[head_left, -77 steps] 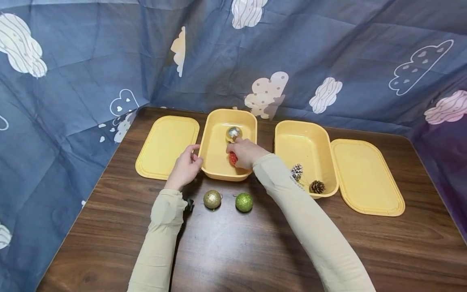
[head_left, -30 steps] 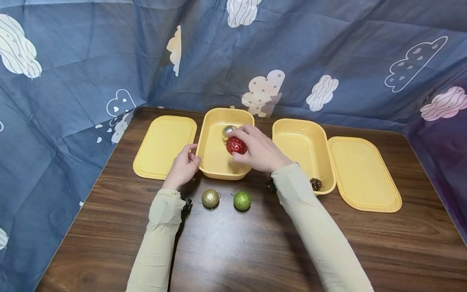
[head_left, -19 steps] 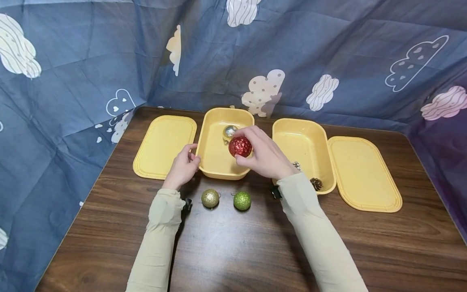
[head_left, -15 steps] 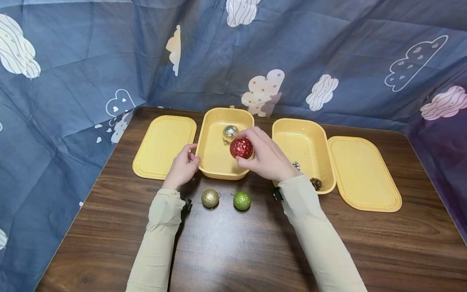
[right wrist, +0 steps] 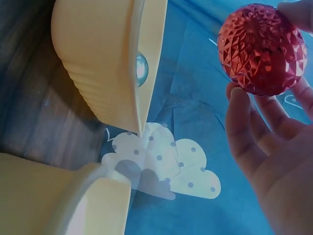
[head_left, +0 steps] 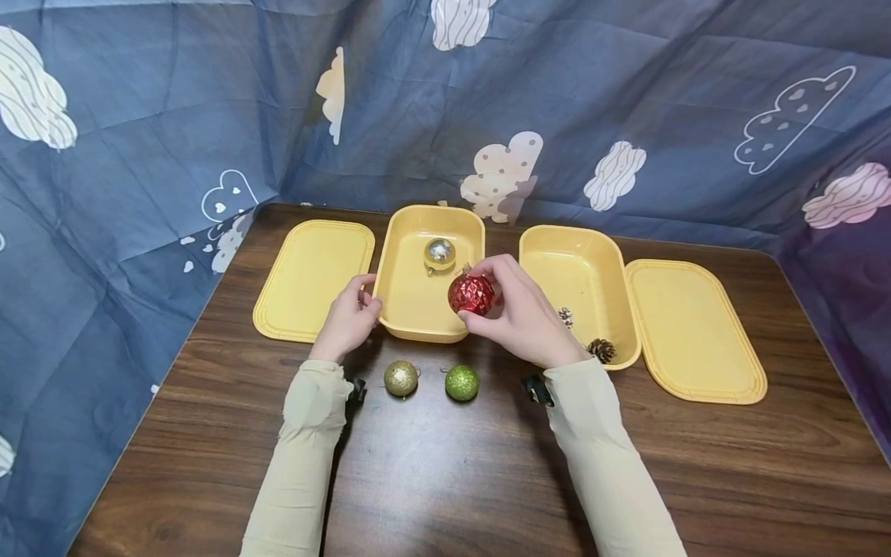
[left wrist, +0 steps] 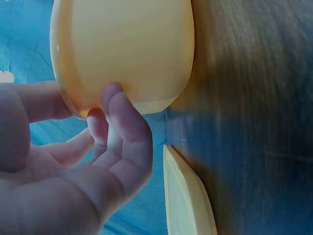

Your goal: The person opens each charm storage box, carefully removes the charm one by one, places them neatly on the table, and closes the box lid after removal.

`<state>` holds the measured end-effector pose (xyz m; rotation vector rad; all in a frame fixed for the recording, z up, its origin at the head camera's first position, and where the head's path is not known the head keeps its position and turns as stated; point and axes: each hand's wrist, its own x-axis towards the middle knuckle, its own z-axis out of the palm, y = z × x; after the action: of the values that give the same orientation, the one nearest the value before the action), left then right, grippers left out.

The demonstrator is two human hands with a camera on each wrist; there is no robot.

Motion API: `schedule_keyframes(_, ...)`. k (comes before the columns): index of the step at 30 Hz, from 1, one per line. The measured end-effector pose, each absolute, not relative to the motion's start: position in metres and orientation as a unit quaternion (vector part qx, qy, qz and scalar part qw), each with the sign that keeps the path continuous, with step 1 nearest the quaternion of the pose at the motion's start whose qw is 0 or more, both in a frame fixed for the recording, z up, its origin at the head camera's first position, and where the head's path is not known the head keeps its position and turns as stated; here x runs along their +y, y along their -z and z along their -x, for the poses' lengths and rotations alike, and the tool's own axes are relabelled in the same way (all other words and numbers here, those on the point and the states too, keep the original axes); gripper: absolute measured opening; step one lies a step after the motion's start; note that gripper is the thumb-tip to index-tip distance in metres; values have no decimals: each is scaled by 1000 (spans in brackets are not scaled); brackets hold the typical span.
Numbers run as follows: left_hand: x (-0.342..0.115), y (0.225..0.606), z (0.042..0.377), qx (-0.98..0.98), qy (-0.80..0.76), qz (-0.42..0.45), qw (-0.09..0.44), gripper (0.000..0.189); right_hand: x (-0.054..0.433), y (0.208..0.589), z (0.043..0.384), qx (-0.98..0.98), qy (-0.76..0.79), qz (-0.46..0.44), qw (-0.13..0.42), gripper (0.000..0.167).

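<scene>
In the head view my right hand [head_left: 525,317] holds a red faceted Christmas bauble [head_left: 471,295] between thumb and fingers, over the near right rim of the left yellow plastic box [head_left: 418,334]. The right wrist view shows the thumb and fingertips around the red bauble [right wrist: 261,49], its facets catching light. My left hand [head_left: 348,319] grips the near left edge of that box; in the left wrist view curled fingers [left wrist: 129,127] touch its outer wall. A shiny silver-and-gold bauble [head_left: 440,254] lies inside the left box.
A gold glitter bauble [head_left: 401,379] and a green one [head_left: 462,383] lie in front. The right yellow box [head_left: 616,263] holds a brown pinecone [head_left: 602,350] and a white-tipped pinecone [head_left: 565,316]. Yellow lids lie at the far left [head_left: 316,278] and far right [head_left: 696,333].
My right hand has lifted the red bauble from inside the left box and drawn it rightward and nearer. The left hand stays at the box's edge.
</scene>
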<state>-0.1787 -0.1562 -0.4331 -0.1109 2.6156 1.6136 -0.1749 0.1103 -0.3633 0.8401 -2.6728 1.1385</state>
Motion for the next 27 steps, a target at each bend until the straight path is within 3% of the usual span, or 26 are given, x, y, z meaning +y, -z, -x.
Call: schedule_keyframes(27,-156,432,178,850,-524,37,34,46,134,373,145,-864,-440,-231,81,49)
